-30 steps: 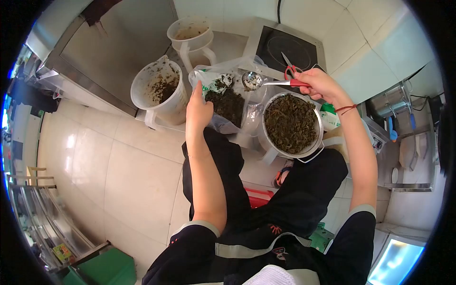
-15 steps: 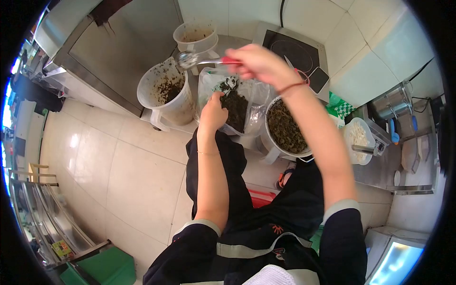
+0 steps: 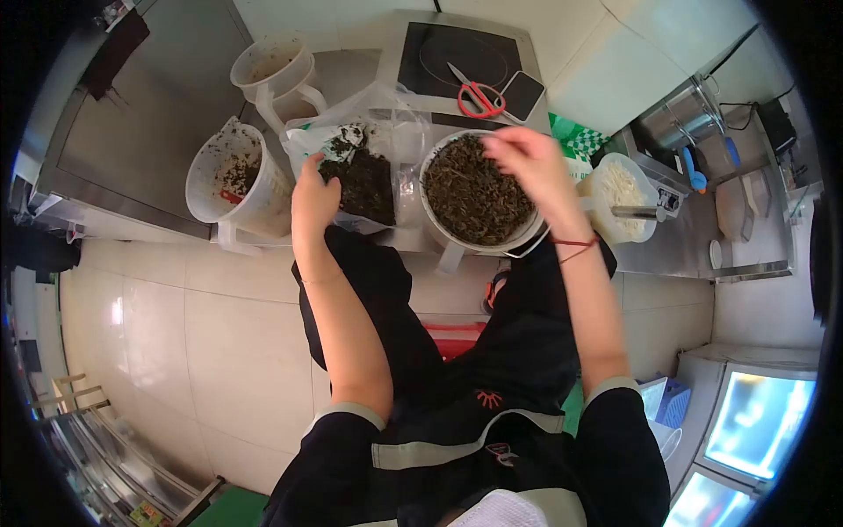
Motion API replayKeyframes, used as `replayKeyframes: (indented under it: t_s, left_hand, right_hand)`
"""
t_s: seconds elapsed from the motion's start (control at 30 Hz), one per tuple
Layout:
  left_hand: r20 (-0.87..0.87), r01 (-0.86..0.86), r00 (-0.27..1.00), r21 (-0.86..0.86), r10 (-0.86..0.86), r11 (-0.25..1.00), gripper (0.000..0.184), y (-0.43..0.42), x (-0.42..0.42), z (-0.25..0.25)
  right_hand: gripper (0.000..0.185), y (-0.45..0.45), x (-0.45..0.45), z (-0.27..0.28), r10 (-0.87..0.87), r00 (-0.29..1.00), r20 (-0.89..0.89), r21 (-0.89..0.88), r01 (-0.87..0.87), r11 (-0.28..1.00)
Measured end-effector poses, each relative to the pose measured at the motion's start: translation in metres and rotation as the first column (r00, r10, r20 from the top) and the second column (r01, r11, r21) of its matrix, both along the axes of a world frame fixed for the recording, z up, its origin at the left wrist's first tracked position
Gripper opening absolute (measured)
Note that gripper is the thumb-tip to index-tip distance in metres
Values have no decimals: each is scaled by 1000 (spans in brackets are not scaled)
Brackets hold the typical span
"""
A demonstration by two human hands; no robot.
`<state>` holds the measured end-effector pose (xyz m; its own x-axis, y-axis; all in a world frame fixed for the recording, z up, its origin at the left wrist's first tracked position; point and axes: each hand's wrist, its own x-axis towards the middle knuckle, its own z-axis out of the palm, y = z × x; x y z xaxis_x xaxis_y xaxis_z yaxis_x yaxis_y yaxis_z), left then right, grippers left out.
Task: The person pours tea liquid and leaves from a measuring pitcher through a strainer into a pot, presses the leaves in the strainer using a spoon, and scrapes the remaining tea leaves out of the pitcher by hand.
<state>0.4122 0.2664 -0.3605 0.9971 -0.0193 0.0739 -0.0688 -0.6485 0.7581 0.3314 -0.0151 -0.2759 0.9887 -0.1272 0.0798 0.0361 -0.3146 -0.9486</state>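
My left hand (image 3: 316, 195) rests at the left edge of a clear plastic bag (image 3: 408, 140), thumb and fingers apart, holding nothing. Dark wet leaves (image 3: 364, 189) lie in the bag. Over the right rim of a white pot full of dark leaves (image 3: 474, 189) is my right hand (image 3: 518, 156), slightly blurred, fingers apart and no tool in it. A red handle (image 3: 231, 197) shows inside the stained pitcher (image 3: 277, 198) at the left; the rest of that tool is hidden.
Behind the bag stands another pitcher (image 3: 272, 66). Red-handled scissors (image 3: 480, 98) and a phone (image 3: 523, 95) lie by the black cooktop (image 3: 452, 57). To the right, a white container of pale pieces (image 3: 619, 189) has a metal handle across it. Tiled wall rises behind.
The red-handled ladle has left my right hand, which went left, then came back right over the pot. A red handle now shows in the left pitcher. The view has shifted right.
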Motion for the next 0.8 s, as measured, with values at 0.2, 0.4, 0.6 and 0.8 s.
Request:
replayKeyframes:
  t_s: [0.2,0.4,0.6,0.8]
  left_hand:
    - [103,-133,986,12,131,991,44,-7,4,-2]
    - [219,-225,948,-58,233,973,43,-10,12,-5]
    - [189,-241,949,-75,251,968,42,-12,11,-5]
    - [148,-200,965,-110,215,974,41,0,12,-5]
  right_hand:
    - [23,-65,-93,-37,-334,913,-236,245,388,888]
    - [17,-49,-120,-85,-225,906,-360,595,408,692]
    - [13,-24,-109,-72,-274,919,-284,678,395,620]
    - [13,-20,-101,-70,-375,886,-272,646,457,612]
